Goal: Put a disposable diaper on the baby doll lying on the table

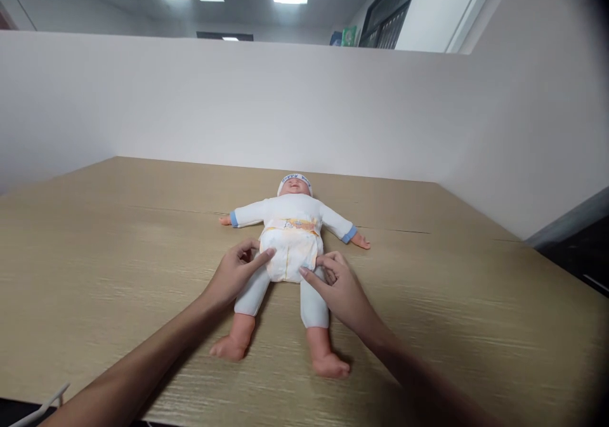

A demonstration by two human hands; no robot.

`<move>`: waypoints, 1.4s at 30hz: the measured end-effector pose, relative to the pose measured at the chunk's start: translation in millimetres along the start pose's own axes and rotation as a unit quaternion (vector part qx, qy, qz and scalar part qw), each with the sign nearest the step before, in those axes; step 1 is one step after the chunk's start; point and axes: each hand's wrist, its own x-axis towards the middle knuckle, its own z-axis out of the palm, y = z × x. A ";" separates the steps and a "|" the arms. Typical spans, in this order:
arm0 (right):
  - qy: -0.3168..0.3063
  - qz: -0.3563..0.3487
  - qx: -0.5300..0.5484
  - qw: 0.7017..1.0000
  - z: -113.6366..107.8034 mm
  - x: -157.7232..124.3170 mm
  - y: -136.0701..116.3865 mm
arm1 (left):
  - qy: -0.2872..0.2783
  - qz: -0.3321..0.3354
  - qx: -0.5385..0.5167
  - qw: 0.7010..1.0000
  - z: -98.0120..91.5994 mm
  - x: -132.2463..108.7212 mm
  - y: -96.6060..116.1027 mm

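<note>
A baby doll (291, 214) lies on its back on the wooden table (118, 249), head away from me, arms spread. It wears a white suit with blue cuffs, a cap, and a white diaper (290, 252). My left hand (235, 273) rests at the diaper's left side, fingers pressing on its edge by the doll's hip. My right hand (339, 287) touches the diaper's right side, fingertips at the leg opening. Bare doll feet point toward me.
White partition walls (285, 103) close the table at the back and on both sides. The table's right edge drops off to a dark floor (571, 249). A white cable (42, 405) shows at the near left edge.
</note>
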 end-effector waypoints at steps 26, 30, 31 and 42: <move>0.121 -0.090 -0.253 0.956 -55.4 107.1 101.6 | 0.127 0.095 0.412 0.898 -31.5 105.9 -54.4; 0.089 -0.074 -0.212 0.971 -48.3 98.4 89.1 | 0.117 0.070 0.439 0.888 -26.7 97.6 -44.8; 0.079 -0.067 -0.197 0.975 -43.8 94.7 82.7 | 0.109 0.061 0.433 0.893 -24.0 94.8 -40.8; 0.077 -0.029 -0.037 0.996 -32.3 56.3 21.8 | 0.049 -0.057 0.166 0.983 -4.7 38.5 17.0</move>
